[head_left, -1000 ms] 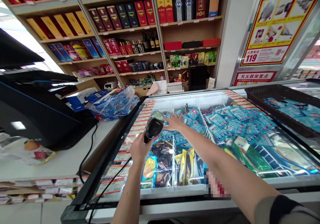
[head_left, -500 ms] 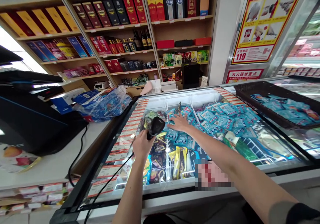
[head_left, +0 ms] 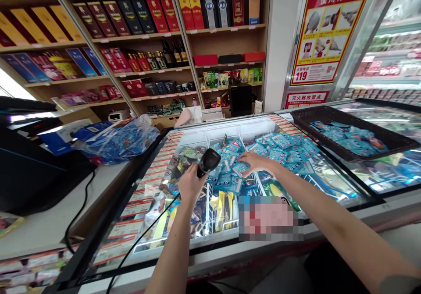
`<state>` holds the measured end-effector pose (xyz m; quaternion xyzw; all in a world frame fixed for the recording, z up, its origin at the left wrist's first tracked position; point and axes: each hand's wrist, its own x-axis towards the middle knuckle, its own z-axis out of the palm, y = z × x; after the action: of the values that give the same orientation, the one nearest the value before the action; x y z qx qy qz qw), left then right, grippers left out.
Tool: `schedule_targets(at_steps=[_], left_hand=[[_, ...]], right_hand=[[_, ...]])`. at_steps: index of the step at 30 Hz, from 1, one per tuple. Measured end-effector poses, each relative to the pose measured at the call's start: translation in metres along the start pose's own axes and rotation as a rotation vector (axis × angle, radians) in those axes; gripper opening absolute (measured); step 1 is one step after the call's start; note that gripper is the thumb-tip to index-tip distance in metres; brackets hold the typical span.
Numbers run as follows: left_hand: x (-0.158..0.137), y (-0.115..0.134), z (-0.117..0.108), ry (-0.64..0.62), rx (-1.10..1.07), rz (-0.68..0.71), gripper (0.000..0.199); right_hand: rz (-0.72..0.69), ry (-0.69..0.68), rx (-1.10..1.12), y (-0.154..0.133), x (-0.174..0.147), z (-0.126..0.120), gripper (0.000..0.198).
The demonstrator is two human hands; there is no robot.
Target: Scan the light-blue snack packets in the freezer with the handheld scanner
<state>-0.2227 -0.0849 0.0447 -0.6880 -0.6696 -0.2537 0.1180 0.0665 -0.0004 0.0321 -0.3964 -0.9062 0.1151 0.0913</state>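
Observation:
My left hand (head_left: 190, 183) is wrapped around the handle of a black barcode scanner (head_left: 209, 160), held above the chest freezer (head_left: 226, 252). A black cord (head_left: 144, 232) runs from the scanner down toward the near left. Over the middle of the freezer is my right hand (head_left: 258, 161), fingers apart and reaching leftward, its fingertips at the blue packets (head_left: 230, 182). Whether it touches one is hard to see. More blue packets (head_left: 283, 140) lie in a heap beyond and right of this hand. Wrapped ice creams (head_left: 222, 206) show through the glass below.
A dark plastic tray (head_left: 348, 149) with more blue packets rests on the freezer at right. Left of the freezer, a counter (head_left: 42, 224) bears a black machine (head_left: 29, 167) and a clear bag of blue packages (head_left: 121, 138). Shelves (head_left: 141, 37) of boxes stand behind.
My right hand has moved right across the blue packets. My left hand keeps the scanner, now slightly nearer to the packets. The whole view has shifted a little to the right.

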Motion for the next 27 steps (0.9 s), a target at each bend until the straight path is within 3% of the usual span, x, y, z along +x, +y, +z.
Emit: schedule_targets(at_steps=[6, 14, 22, 27], left_hand=[[-0.003, 0.015, 0.006, -0.017, 0.002, 0.033, 0.033], [0.001, 0.03, 0.012, -0.019, -0.022, 0.115, 0.035], [0.011, 0.061, 0.024, -0.106, -0.029, 0.206, 0.035], [0.012, 0.067, 0.034, -0.078, 0.01, 0.243, 0.033]], right_hand=[[0.079, 0.108, 0.077, -0.004, -0.008, 0.003, 0.075], [0.292, 0.515, 0.31, 0.014, -0.036, 0.003, 0.036], [0.454, 0.743, 0.397, 0.018, -0.041, 0.023, 0.042], [0.407, 0.789, 0.428, 0.021, -0.042, 0.024, 0.04]])
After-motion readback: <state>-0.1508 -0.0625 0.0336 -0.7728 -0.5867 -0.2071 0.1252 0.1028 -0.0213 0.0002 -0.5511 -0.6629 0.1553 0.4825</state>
